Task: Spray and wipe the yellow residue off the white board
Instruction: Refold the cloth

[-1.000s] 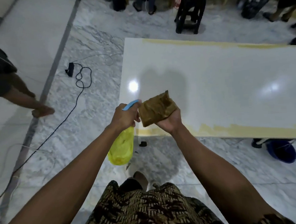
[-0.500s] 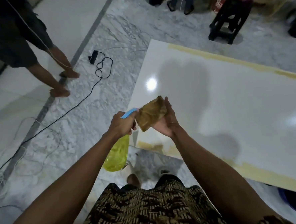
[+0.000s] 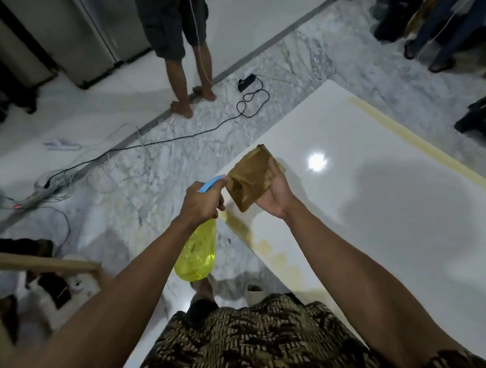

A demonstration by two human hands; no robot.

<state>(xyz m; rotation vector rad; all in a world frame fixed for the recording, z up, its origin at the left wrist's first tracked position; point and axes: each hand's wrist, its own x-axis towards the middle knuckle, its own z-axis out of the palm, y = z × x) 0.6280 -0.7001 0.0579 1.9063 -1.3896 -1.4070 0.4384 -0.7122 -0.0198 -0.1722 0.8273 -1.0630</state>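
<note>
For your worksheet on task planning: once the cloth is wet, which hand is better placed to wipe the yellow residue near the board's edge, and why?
The right hand: it already grips the brown cloth above the white board, close to the yellow residue. The left hand holds the spray bottle.

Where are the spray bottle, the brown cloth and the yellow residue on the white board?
spray bottle [image 3: 196, 255]: head view, on its yellow body below the left hand.
brown cloth [image 3: 250, 180]: head view, on the middle of the folded face.
yellow residue [image 3: 280, 259]: head view, on the smeared strip along the board's near edge.

One spray bottle [image 3: 196, 255] (yellow), one brown cloth [image 3: 250, 177], one white board [image 3: 380, 218], two hands.
</note>
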